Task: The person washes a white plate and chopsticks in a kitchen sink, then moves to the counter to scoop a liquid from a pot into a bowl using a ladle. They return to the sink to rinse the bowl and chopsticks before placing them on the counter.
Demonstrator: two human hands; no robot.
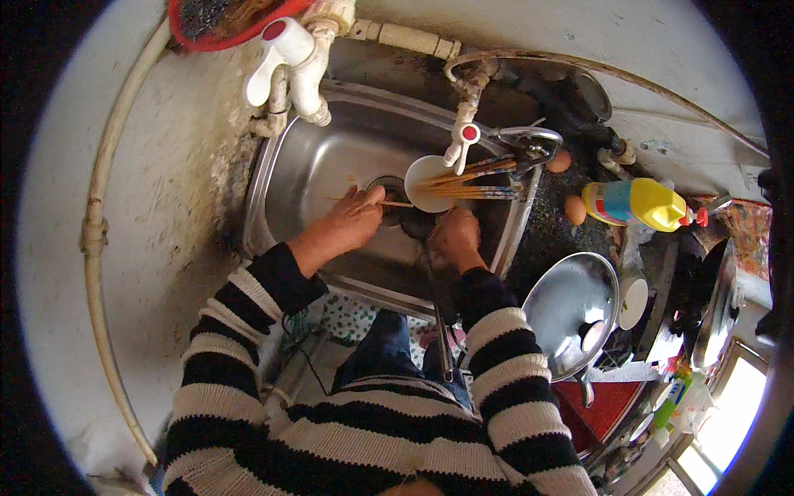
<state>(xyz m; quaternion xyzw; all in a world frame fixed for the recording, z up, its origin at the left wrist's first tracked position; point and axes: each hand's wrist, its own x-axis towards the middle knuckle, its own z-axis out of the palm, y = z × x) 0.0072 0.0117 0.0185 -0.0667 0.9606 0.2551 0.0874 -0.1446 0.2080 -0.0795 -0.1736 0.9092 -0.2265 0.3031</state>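
Over the drain of a stainless steel sink point(310, 161), my left hand point(347, 222) grips a thin wooden chopstick point(397, 203), which sticks out on both sides of the fingers. A white bowl point(422, 172) sits in the sink just right of the drain. Several chopsticks point(474, 193) with patterned blue ends lean out of it toward the right rim. My right hand point(458, 235) is curled just below the bowl; its fingertips are hidden, so what they hold does not show. Between the hands lies a dark utensil whose long metal handle point(443, 338) runs over the sink's front edge.
White plastic taps point(291, 59) point(462, 142) and a curved metal faucet point(530, 137) overhang the sink. Two eggs point(559, 160) point(575, 210), a yellow bottle point(645, 201) and a glass pan lid point(574, 316) are on the right. A red basket point(248, 38) hangs upper left.
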